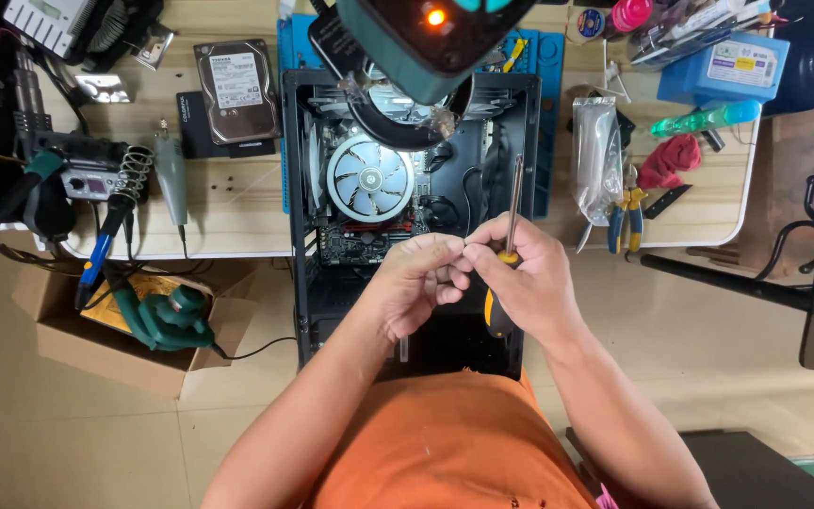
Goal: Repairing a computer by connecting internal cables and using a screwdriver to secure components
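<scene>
Screwdriver (511, 221) is sitting in the person's right hand (528, 283), with the fingers curling tight around its yellow and black handle. Its thin metal rod is pointing up, away from the person, over the open computer case (305, 188). The left hand (416, 283) is touching the right hand, pinching its fingertips together right beside the handle. It may be pinching something tiny, like a screw, but I cannot tell.

It looks like the person is getting the tool ready before working inside the case. The next move seems to need the tip turning down and slow, careful aiming at a small spot.

Inside the case, above the hands, a round fan (370, 178) with pale shiny blades is sitting. Left of the case, on the smooth wooden table (237, 212), a flat grey hard drive (236, 90) is lying. Right of the case, blue and yellow pliers (626, 217) are resting near a crinkly clear bag (595, 151).
</scene>
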